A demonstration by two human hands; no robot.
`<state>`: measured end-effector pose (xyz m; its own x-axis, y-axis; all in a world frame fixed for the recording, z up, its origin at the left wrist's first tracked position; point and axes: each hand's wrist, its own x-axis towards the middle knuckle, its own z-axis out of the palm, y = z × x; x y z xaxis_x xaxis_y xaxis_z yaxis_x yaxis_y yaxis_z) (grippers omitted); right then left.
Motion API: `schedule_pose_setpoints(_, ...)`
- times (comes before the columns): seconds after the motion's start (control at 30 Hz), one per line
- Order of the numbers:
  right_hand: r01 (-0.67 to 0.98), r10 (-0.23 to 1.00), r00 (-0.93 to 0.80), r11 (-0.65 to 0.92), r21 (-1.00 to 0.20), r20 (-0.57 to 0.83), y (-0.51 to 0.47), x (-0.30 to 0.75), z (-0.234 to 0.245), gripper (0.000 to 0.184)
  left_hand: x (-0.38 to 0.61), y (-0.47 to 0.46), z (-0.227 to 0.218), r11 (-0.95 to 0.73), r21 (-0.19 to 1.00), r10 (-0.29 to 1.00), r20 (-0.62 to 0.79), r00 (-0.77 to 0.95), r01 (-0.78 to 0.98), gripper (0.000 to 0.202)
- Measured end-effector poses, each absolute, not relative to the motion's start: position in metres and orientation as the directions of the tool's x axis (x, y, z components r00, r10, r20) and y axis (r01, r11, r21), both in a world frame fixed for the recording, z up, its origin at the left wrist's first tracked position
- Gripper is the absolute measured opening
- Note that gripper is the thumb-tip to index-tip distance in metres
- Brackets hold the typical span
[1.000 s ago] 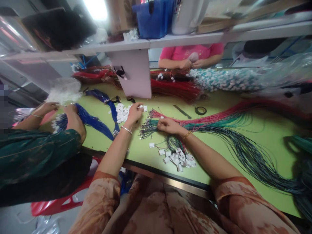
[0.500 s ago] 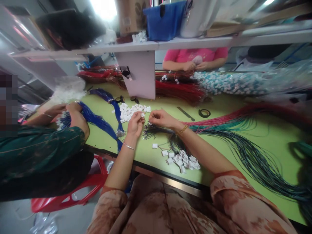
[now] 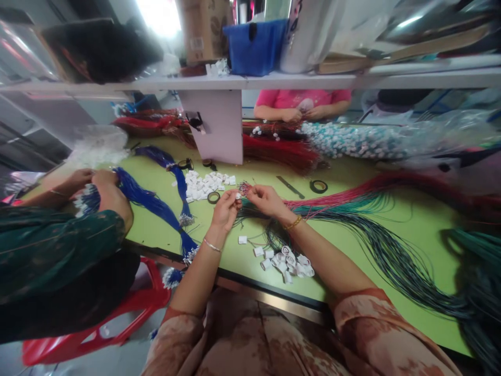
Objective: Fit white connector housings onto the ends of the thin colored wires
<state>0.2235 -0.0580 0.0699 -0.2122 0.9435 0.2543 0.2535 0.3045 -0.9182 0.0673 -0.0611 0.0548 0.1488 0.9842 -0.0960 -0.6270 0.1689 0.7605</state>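
My left hand (image 3: 226, 208) pinches a small white connector (image 3: 237, 196) just above the green table (image 3: 415, 230). Facing it, my right hand (image 3: 265, 199) pinches the end of a thin wire taken from the bundle of red, green and dark wires (image 3: 352, 209). The two hands almost touch. A pile of loose white connectors (image 3: 205, 184) lies just beyond my left hand. Another small heap of white connectors with wires (image 3: 287, 259) lies under my right forearm near the table edge.
A person in dark green (image 3: 58, 250) at the left handles blue wires (image 3: 152, 198). Across the table a person in pink (image 3: 303, 102) works behind red wires (image 3: 282, 149). A tape ring (image 3: 213, 197), a second ring (image 3: 318, 186) and a shelf post (image 3: 219, 125) stand nearby.
My left hand left the connector pile with a white connector and came to meet my right hand, which lifted off the wire bundle holding a wire end.
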Motion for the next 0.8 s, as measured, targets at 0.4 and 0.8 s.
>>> schedule_pose_setpoints(0.4,0.33,0.969,-0.149,0.238,-0.913,0.198,-0.061,0.215,0.044,0.03,0.078,-0.067,0.035,0.041,0.866,0.998,-0.057,-0.016,-0.499,0.027)
schedule_pose_setpoints(0.8,0.456,0.933,-0.216,0.356,-0.815,0.287,-0.067,0.219,0.048,0.025,0.082,-0.073,0.035,0.056,0.91,0.997,-0.069,-0.017,-0.411,0.024)
